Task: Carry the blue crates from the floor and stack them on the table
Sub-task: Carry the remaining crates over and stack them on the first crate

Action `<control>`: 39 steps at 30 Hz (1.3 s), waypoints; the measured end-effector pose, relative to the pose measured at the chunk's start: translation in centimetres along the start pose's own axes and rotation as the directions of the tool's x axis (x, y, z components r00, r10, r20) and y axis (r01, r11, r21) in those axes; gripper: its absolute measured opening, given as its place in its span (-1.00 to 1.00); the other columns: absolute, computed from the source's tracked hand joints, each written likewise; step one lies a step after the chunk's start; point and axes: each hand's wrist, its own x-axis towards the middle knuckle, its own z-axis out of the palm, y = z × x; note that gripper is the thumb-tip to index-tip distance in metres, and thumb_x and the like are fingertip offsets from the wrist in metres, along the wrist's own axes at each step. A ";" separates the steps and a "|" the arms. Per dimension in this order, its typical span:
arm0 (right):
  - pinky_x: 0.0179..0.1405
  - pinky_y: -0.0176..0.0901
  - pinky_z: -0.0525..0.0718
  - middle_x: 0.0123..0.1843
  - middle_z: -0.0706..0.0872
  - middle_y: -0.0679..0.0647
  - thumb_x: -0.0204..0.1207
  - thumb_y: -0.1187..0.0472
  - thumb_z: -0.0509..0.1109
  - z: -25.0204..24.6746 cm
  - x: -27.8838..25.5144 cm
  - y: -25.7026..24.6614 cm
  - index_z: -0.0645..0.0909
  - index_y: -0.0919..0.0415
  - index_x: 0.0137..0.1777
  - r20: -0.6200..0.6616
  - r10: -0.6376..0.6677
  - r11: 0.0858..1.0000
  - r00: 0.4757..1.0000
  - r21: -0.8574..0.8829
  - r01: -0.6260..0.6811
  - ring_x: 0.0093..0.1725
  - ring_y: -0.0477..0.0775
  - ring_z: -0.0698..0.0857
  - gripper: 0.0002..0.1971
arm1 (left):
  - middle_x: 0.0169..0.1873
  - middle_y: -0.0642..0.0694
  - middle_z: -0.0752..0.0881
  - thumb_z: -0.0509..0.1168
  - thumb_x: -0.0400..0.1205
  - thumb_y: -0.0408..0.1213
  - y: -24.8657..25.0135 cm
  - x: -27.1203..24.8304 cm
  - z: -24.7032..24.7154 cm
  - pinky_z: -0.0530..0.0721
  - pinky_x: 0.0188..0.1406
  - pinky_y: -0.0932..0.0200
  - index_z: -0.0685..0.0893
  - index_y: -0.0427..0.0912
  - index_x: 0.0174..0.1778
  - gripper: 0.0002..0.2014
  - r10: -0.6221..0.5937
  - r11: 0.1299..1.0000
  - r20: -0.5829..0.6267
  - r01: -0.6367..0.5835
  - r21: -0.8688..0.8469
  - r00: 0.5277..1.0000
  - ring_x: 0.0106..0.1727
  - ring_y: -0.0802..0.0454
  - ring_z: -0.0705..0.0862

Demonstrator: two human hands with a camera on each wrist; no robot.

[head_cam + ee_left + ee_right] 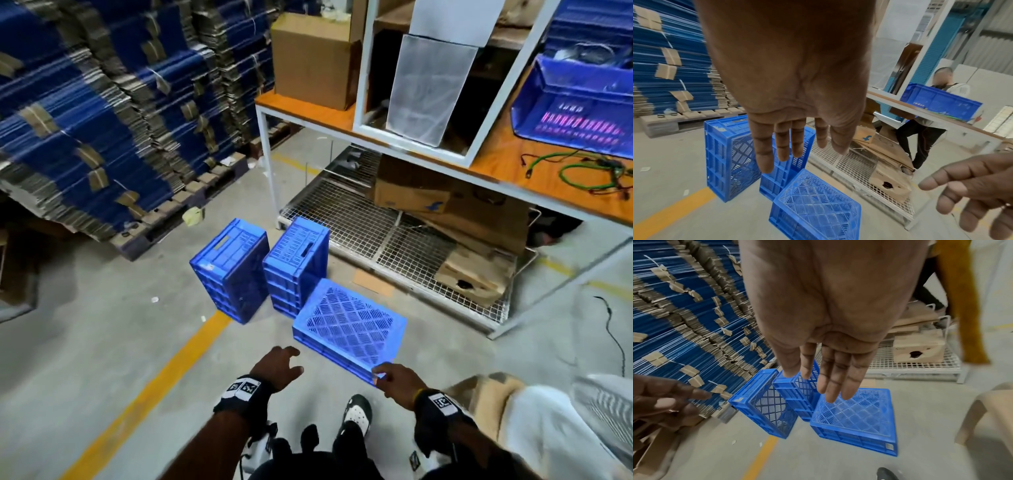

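Three blue crates are on the concrete floor. The nearest crate lies upside down, lattice bottom facing up. Behind it, two crates stand on end side by side: the left one and the right one. My left hand hovers open above the floor, just left of the near crate. My right hand hangs open over the near crate's front corner, fingers straight, holding nothing. The orange-topped table stands beyond the crates.
On the table sit a cardboard box, a white shelf frame, a blue bin and green cables. Cardboard and a wire rack fill the space underneath. Stacked flattened cartons stand on pallets at left. Another person stands behind the table.
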 end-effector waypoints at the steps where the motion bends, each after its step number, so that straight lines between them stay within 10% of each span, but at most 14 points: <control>1: 0.01 -0.30 0.50 -0.04 0.65 -0.03 0.56 0.07 0.39 -0.7 1.4 -0.6 0.56 -0.10 0.11 0.010 -0.008 1.000 1.000 0.004 0.008 -0.08 -0.02 0.62 -0.83 | 0.45 -0.26 0.53 0.24 0.76 0.04 0.2 1.2 -0.4 0.47 0.44 0.16 0.39 -0.04 0.66 -0.45 -0.010 1.000 -0.002 0.010 -0.003 1.000 0.44 -0.17 0.61; 7: -0.02 -0.14 0.60 -0.18 0.62 -0.04 0.55 0.10 0.38 -4.7 12.4 -2.0 0.52 -0.23 -0.19 0.044 -0.026 0.998 0.999 0.060 0.023 -0.14 0.08 0.64 -0.82 | 0.42 -0.25 0.54 0.22 0.76 0.06 1.6 10.3 -3.9 0.48 0.50 0.07 0.38 -0.01 0.66 -0.46 -0.123 0.992 0.007 0.123 -0.010 0.992 0.48 -0.20 0.56; 12: 0.26 -0.20 0.50 0.34 0.69 0.06 0.60 0.14 0.35 -6.1 19.3 -2.3 0.65 0.16 0.31 0.093 -0.011 0.998 0.996 0.069 0.004 0.25 0.02 0.67 -0.69 | 0.36 -0.18 0.59 0.24 0.76 0.03 1.9 16.6 -5.1 0.51 0.46 0.06 0.41 0.03 0.64 -0.49 -0.148 0.989 0.001 0.148 -0.012 0.989 0.43 -0.13 0.60; 21: 0.17 -0.08 0.58 0.25 0.76 0.17 0.58 0.28 0.33 -2.9 34.5 8.1 0.66 0.15 0.30 -0.058 0.225 0.966 0.973 0.143 -0.215 0.23 0.20 0.72 -0.69 | 0.45 -0.22 0.53 0.22 0.77 -0.02 -2.3 36.9 1.3 0.57 0.39 -0.01 0.31 0.01 0.71 -0.44 -0.153 0.985 0.071 0.146 0.091 0.986 0.45 -0.23 0.57; 32: 0.14 0.14 0.60 0.16 0.65 0.56 0.46 0.23 0.47 8.4 55.2 28.7 0.57 0.28 0.37 -0.308 0.547 0.830 0.779 0.321 -0.456 0.18 0.50 0.67 -0.53 | 0.54 -0.34 0.43 0.26 0.55 0.10 -10.3 64.5 17.7 0.58 0.44 -0.19 0.41 -0.11 0.66 -0.26 -0.122 0.992 0.048 0.123 -0.015 0.991 0.48 -0.36 0.56; 39: 0.27 0.17 0.52 0.35 0.54 0.56 0.51 0.05 0.46 12.8 59.7 34.2 0.17 0.36 0.62 -0.345 0.732 0.658 0.587 0.583 -0.477 0.34 0.52 0.55 -0.20 | 0.42 -0.50 0.50 0.12 0.41 0.06 -11.0 69.9 21.9 0.53 0.34 -0.27 0.64 -0.29 0.34 -0.32 -0.187 0.978 -0.297 0.205 0.030 0.936 0.35 -0.51 0.54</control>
